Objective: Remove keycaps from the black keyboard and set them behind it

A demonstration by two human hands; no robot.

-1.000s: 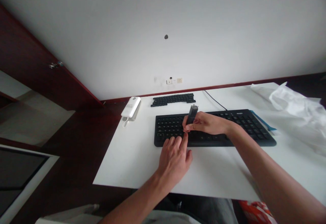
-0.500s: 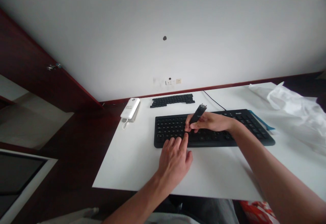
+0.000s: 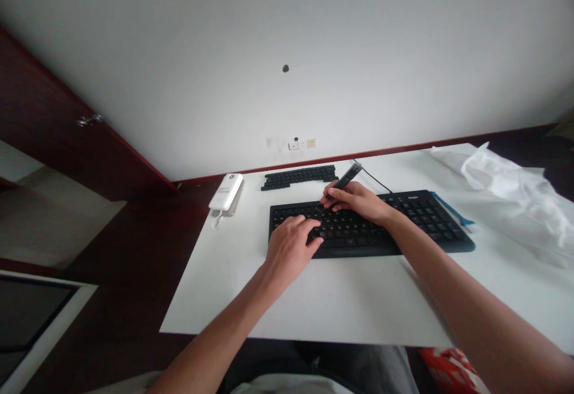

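Note:
On the white table (image 3: pixel 251 286) lies a long black keyboard (image 3: pixel 417 217). My right hand (image 3: pixel 352 198) is closed round a black, pen-like keycap puller (image 3: pixel 350 176), tilted with its clear end up to the right. Thin wire seems to show at its lower tip, close over the upper left keys. Resting on the keyboard's left part is my left hand (image 3: pixel 293 241), holding nothing, thumb and index finger apart. It covers the lower left keys. Behind the keyboard, black keycaps (image 3: pixel 298 177) are laid out in rows.
A white device with a strap (image 3: pixel 226 192) lies at the table's left. Crumpled white plastic (image 3: pixel 511 191) spreads over the right side, beside a blue strip (image 3: pixel 452 210). A black cable (image 3: pixel 374 177) runs back from the keyboard. The wall carries sockets (image 3: pixel 311 143).
My right hand has moved up and left over the keyboard with the keycap puller, now tilted more. My left hand has shifted left and forward onto the keys, its index finger drawn away from the right hand.

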